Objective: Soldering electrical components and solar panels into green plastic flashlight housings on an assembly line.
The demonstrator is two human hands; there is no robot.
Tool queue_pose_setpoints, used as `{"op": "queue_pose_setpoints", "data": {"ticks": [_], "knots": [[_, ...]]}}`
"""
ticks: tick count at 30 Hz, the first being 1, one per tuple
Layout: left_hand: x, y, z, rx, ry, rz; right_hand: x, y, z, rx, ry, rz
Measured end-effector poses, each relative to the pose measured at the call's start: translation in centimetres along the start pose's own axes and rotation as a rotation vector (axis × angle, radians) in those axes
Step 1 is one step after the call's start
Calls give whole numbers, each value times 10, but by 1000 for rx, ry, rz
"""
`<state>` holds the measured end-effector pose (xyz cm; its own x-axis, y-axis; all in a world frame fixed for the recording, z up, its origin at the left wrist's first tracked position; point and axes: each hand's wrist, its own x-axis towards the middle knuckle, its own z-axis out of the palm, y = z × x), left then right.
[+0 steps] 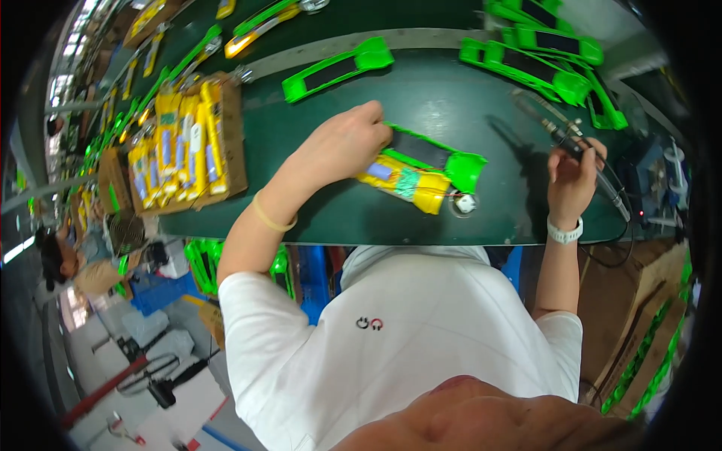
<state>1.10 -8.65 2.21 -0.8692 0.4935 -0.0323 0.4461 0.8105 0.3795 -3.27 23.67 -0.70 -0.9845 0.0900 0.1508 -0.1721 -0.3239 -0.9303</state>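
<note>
My left hand (347,144) pinches the left end of a green plastic housing (466,171) with a dark panel set in it. Against its near side lies a yellow plastic piece (427,192) carrying a lilac part and a teal patch. Thin wires run from there to a small round white-and-silver part (465,203) at the right. My right hand (573,184) is closed around a slim corded tool that looks like a soldering iron (565,137), its metal end pointing up and left, apart from the housing. The left fingertips are partly hidden behind the hand.
A lone green housing (338,71) lies beyond my left hand. More green housings (538,68) are heaped at the far right. A cardboard box (235,143) of yellow pieces stands at the left. A black cable (620,259) hangs over the right edge, near a dark device (643,169).
</note>
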Motion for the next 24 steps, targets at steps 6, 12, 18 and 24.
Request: {"op": "queue_pose_setpoints", "data": {"ticks": [6, 12, 18, 24], "knots": [[-3, 6, -5, 15, -58, -52, 53, 3, -53, -107, -76, -204], [0, 8, -2, 47, -56, -37, 74, 24, -59, -298, -142, -129], [5, 1, -11, -14, 237, 26, 66, 12, -57, -143, -219, -276], [7, -10, -2, -46, 292, 195, -10, -13, -39, -71, -178, -218]]}}
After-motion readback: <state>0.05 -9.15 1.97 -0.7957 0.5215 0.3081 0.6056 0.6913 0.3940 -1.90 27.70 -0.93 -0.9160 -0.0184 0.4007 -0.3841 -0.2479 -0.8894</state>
